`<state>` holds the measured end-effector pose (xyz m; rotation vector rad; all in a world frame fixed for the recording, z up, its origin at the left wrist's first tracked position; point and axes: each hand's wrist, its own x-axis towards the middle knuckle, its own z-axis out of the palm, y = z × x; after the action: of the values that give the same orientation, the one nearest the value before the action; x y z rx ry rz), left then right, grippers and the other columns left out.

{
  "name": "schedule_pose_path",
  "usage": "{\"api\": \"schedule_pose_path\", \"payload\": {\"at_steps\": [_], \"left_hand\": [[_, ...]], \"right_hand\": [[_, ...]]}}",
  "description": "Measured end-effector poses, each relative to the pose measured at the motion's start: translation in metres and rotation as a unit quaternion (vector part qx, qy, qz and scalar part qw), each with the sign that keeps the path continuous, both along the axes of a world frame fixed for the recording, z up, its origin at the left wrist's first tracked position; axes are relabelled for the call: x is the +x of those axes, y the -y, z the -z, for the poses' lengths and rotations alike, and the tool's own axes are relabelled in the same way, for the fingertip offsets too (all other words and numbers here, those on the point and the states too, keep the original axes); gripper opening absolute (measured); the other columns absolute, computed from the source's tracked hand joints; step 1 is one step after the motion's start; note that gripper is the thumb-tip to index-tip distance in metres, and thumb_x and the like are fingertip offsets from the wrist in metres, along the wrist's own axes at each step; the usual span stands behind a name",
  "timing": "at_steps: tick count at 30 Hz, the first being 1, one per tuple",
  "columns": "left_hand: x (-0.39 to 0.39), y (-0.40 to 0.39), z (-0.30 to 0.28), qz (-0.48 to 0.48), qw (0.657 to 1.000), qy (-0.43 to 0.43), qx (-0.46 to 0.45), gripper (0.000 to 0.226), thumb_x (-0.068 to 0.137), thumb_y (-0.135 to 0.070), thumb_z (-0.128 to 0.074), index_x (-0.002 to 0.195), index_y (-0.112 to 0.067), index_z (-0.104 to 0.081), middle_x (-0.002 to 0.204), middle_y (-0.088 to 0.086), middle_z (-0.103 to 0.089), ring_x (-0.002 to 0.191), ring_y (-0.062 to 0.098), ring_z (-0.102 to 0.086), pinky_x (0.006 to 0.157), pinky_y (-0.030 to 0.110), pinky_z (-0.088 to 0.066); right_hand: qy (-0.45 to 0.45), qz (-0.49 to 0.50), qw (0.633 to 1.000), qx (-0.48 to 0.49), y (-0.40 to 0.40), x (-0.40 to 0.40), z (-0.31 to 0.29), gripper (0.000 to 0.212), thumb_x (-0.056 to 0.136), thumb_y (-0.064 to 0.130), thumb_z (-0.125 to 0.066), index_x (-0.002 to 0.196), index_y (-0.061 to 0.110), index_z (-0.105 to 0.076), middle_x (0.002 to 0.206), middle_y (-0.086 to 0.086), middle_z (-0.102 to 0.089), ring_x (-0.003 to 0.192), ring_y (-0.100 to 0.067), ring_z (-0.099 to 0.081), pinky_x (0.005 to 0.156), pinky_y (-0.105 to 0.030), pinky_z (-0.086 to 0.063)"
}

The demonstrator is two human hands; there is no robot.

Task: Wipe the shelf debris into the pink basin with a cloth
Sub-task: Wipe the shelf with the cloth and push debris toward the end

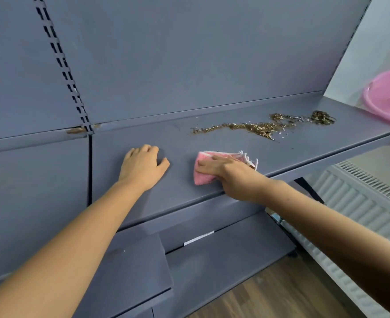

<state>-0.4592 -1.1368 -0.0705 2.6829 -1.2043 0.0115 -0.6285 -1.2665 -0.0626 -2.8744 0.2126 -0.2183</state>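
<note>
Wipe not begun: right hand (pixel 232 174) presses flat on pink cloth (pixel 203 173), left hand (pixel 143 165) rests loose on shelf (pixel 327 136); debris (pixel 265 127) lies at 1 o'clock from cloth, needing sweep toward basin (pixel 389 99) at 2 o'clock.

White radiator (pixel 359 203) stands above wood-look floor (pixel 281 292).

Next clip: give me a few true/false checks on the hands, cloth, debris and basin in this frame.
1. The right hand presses the cloth on the shelf. True.
2. The debris is already in the basin. False: it lies on the shelf.
3. The left hand holds the basin. False: it rests on the shelf.
4. The basin is right of the debris. True.
5. The cloth touches the debris. False: bare shelf separates them.
</note>
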Motion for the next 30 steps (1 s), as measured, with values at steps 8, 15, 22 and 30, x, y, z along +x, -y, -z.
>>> {"api": "schedule_pose_path", "payload": {"at_steps": [8,15,22,30], "left_hand": [[0.000,-0.001,0.000,0.002,1.000,-0.005,0.001,0.043,0.098,-0.034,-0.036,0.132,-0.010,-0.047,0.142,0.006,-0.045,0.132,0.025,-0.041,0.116,0.032,-0.017],[0.003,0.000,0.001,0.005,1.000,-0.005,-0.004,0.046,0.097,-0.036,-0.037,0.135,-0.011,-0.044,0.145,0.004,-0.043,0.134,0.024,-0.039,0.117,0.032,-0.015],[0.005,-0.003,-0.001,0.011,0.999,-0.039,-0.033,0.045,0.098,-0.032,-0.035,0.137,-0.012,-0.043,0.147,0.002,-0.041,0.136,0.022,-0.037,0.118,0.032,-0.014],[0.047,-0.046,-0.026,-0.108,0.965,-0.116,-0.208,0.029,0.097,-0.015,-0.037,0.098,0.000,-0.062,0.099,0.015,-0.070,0.080,0.030,-0.058,0.070,0.032,-0.041]], "right_hand": [[-0.076,0.218,0.973,-0.007,0.071,0.022,-0.013,0.058,0.078,-0.011,-0.036,0.125,0.017,-0.056,0.134,-0.014,-0.051,0.121,-0.034,-0.051,0.098,-0.035,-0.042],[-0.046,0.094,0.994,0.033,0.006,0.042,-0.021,0.049,0.083,-0.009,-0.034,0.119,0.017,-0.056,0.115,-0.005,-0.057,0.106,-0.030,-0.052,0.087,-0.034,-0.042],[-0.078,0.159,0.984,0.033,0.045,0.054,-0.014,0.052,0.074,-0.009,-0.034,0.095,0.032,-0.058,0.109,-0.003,-0.053,0.101,-0.026,-0.054,0.089,-0.032,-0.040],[0.073,0.128,0.984,0.103,0.020,0.064,-0.036,0.031,0.087,-0.004,-0.039,0.098,0.011,-0.064,0.100,-0.013,-0.065,0.095,-0.030,-0.057,0.081,-0.029,-0.042]]}}
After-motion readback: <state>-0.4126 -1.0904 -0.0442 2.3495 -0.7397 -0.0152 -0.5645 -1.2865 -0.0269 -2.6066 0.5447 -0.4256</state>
